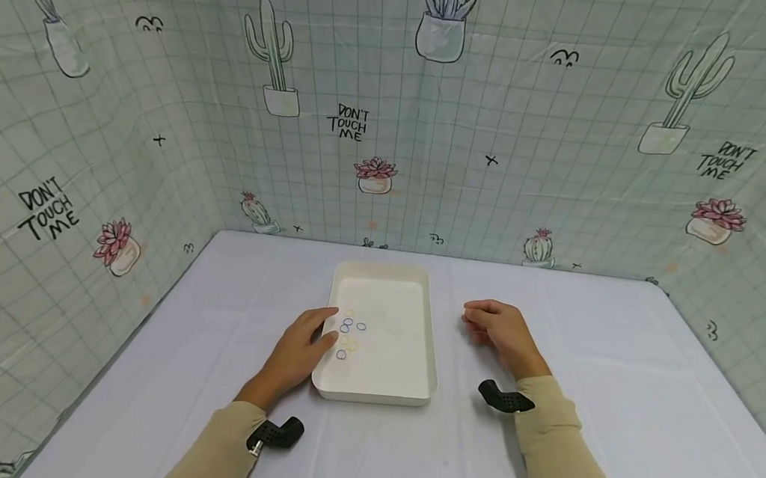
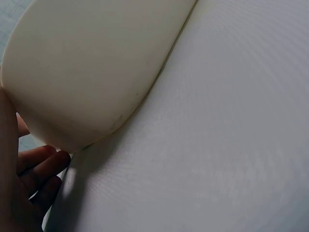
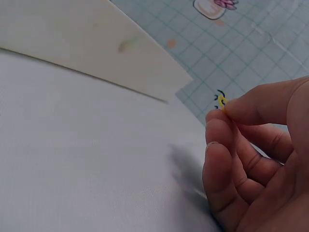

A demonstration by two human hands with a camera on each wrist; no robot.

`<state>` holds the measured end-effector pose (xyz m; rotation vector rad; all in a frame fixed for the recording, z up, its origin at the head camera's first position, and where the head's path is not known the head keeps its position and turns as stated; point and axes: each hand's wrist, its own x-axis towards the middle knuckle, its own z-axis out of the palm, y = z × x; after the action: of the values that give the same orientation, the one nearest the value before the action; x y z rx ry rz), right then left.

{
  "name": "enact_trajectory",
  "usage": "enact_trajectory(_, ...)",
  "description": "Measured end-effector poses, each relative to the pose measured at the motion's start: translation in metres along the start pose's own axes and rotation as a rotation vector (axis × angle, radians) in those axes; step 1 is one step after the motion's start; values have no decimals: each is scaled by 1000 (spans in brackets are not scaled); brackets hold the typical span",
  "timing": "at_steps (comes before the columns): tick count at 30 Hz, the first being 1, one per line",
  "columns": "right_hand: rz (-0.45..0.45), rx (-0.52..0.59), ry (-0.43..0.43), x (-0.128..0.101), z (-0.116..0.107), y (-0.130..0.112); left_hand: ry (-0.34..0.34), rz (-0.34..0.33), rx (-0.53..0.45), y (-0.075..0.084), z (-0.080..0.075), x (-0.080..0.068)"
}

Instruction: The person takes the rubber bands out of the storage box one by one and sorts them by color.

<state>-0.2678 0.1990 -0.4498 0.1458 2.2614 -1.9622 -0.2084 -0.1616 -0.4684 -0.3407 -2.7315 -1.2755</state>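
A white tray (image 1: 377, 395) lies mid-table, and several small blue and yellow rubber bands (image 1: 347, 328) are scattered in its left half. My left hand (image 1: 330, 325) holds the tray's left rim, with the thumb and a finger over the edge. In the left wrist view the other fingers (image 2: 41, 166) curl beside the tray's outer wall (image 2: 87, 63). My right hand (image 1: 474, 321) hovers just above the cloth to the right of the tray. Its thumb and forefinger pinch a tiny yellow rubber band (image 3: 221, 100), and the tray wall (image 3: 96, 48) shows beyond it.
A white cloth covers the table (image 1: 613, 407). Cactus-print curtains (image 1: 500, 128) close it in at the back and on both sides. Black camera mounts sit on my left wrist (image 1: 276, 433) and right wrist (image 1: 505, 400).
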Motion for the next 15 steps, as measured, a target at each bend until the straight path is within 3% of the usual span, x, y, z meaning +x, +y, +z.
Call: enact_trajectory(15,-35,-268,-16,13,0,6,2,-32,10,3,1,2)
